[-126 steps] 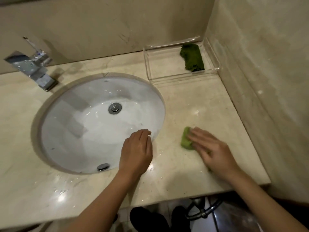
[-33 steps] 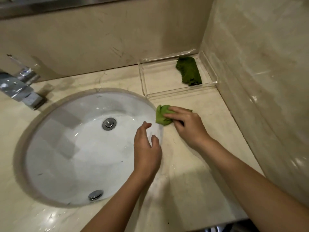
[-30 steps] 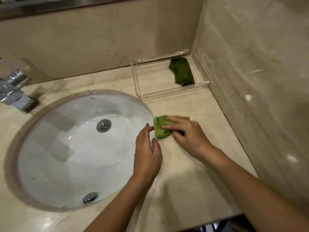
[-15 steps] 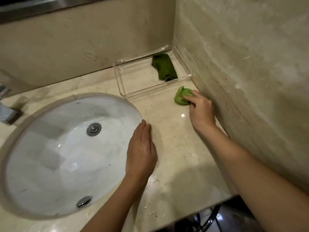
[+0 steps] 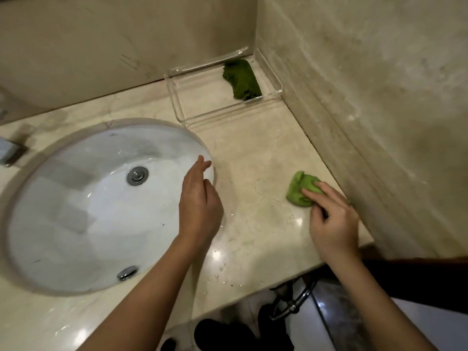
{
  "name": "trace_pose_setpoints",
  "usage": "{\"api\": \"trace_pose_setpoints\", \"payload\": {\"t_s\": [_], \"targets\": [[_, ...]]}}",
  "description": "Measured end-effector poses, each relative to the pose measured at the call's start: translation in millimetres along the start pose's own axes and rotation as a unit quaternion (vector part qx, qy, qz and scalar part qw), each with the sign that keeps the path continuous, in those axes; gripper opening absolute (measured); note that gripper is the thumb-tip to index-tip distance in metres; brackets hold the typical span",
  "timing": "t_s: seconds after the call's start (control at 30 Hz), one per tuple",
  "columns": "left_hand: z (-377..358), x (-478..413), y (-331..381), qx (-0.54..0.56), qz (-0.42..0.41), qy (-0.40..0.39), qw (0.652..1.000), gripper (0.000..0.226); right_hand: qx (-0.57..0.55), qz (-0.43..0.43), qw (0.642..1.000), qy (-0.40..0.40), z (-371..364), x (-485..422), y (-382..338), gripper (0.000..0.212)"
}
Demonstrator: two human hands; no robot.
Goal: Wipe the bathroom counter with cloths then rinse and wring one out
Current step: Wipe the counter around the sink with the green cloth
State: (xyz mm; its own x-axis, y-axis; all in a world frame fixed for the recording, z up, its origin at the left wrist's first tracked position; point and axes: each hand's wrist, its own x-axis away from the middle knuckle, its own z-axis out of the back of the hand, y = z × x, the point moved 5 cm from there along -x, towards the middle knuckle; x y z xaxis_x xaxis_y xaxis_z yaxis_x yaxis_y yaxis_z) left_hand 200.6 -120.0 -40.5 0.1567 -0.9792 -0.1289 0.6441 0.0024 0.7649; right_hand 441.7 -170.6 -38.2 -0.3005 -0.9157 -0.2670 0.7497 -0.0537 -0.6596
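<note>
The light green cloth (image 5: 300, 190) is scrunched into a lumpy wad with a couple of folds poking up on its far side. It's a bright lime colour and looks soft and terry-ish. It sits on the counter (image 5: 253, 148) close to the right edge, where the stone meets the side wall (image 5: 367, 97), and nearer the front edge than the back. There's not much of a long axis since it's basically a ball, but if anything it's a bit longer back-to-front than side-to-side.

The right hand (image 5: 334, 221) is on it. Its fingers (image 5: 312, 195) are bent over the near half of the wad, gripping it and holding it down on the stone. The left hand (image 5: 198, 206) holds nothing; its fingers are loose and mostly straight, over the right rim of the sink (image 5: 76, 224), pointing toward the back wall.

The second cloth, the dark green cloth (image 5: 241, 79), is way darker, kind of moss coloured, and laid out as a long strip. It's in the right end of the clear tray (image 5: 181, 115), which sits in the back right corner of the counter. Its long axis runs from the tray's back wall toward its front wall, slanting a little to the right. The two cloths are well apart.

There are some water drops on the counter near the front edge.
</note>
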Motion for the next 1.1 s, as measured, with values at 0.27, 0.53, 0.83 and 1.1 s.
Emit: {"api": "trace_pose_setpoints", "payload": {"t_s": [0.27,0.53,0.83,1.1], "targets": [[52,37,-44,-0.032,0.032,0.036,0.998,0.043,-0.063,0.157,0.966,-0.197,-55,70,-85,0.024],[88,70,-50,-0.098,0.010,0.038,0.994,0.039,-0.096,0.131,0.964,-0.212,-13,55,-46,0.013],[128,105,-81,-0.124,0.055,0.079,0.988,0.037,-0.182,0.294,0.847,-0.403,-93,134,-143,0.006],[136,103,-80,-0.147,0.064,0.075,0.984,0.033,-0.149,0.194,0.920,-0.305,-29,60,-68,0.013]]}}
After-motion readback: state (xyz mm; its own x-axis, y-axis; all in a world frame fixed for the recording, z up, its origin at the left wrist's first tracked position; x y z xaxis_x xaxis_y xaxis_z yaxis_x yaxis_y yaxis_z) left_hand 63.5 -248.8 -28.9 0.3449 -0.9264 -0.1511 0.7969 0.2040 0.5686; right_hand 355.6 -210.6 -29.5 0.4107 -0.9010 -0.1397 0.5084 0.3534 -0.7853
